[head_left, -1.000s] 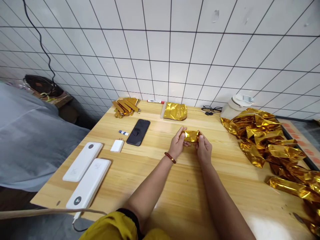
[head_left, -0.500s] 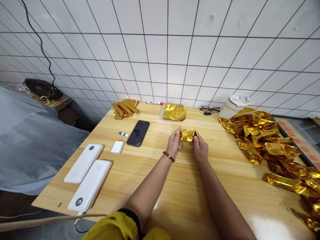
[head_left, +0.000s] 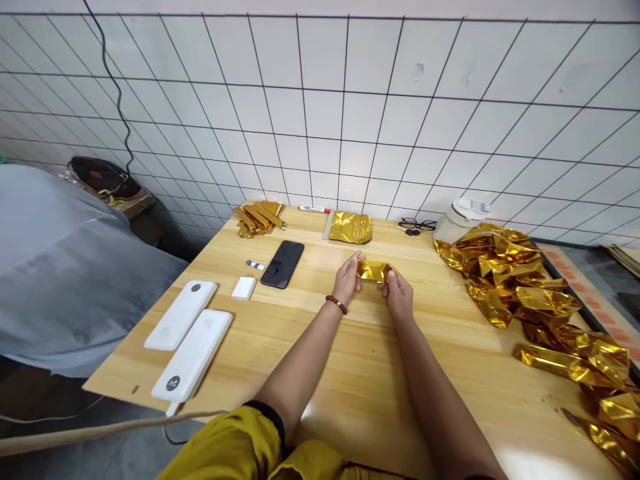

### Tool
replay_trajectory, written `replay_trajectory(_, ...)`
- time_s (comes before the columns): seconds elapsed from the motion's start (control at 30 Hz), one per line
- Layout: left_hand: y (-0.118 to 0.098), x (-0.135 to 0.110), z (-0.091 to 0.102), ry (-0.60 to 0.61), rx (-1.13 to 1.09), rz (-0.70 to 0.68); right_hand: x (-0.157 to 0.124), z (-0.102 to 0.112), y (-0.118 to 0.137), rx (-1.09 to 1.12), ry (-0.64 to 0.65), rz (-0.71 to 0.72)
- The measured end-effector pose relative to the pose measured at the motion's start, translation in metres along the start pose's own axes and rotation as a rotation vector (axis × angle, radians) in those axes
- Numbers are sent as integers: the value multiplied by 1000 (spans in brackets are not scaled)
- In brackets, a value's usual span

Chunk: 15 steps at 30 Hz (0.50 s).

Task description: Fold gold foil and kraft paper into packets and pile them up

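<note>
A small folded piece of gold foil (head_left: 373,271) is stretched between my two hands, above the middle of the wooden table (head_left: 320,373). My left hand (head_left: 347,277), with a dark red bead bracelet (head_left: 337,305) at the wrist, pinches its left end. On the other end, the thumb and fingers of my right hand (head_left: 399,293) are closed. Beyond my hands lies a flat stack of gold foil (head_left: 351,227) near the wall. Crumpled gold foil pieces (head_left: 520,280) are heaped along the right side of the table.
On the left are two white power banks (head_left: 193,353), a white charger plug (head_left: 244,287) and a black phone (head_left: 283,264). Folded gold strips (head_left: 260,217) lie at the back left. Glasses (head_left: 417,225) and a white lidded container (head_left: 459,220) stand by the tiled wall (head_left: 325,107).
The camera view has shifted slightly, tilting up and turning left. Both hands still hold the gold foil piece, which now looks a little flatter and more evenly stretched.
</note>
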State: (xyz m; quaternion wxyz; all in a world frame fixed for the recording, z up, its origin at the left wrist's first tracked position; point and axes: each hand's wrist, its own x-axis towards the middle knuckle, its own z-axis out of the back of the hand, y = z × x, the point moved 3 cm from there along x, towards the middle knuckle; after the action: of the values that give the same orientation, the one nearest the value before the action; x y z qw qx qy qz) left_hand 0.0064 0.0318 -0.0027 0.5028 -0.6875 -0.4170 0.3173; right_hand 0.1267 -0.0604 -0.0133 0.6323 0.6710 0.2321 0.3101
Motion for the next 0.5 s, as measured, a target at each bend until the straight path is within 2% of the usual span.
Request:
replay_trajectory(0.1, -1, -1, 0, 20, -21, 10, 6, 4, -3, 149, -83, -93)
replay_trajectory(0.2, 0, -6, -3, 84, -23, 34, 9, 7, -3, 204, -119, -158)
replay_trajectory(0.33, 1, -9, -7, 131, 10, 33, 7, 6, 0, 171, -79, -175)
replay_trajectory(0.5, 4, -6, -5, 65, 0, 53, 6, 5, 5, 126, -10, -190)
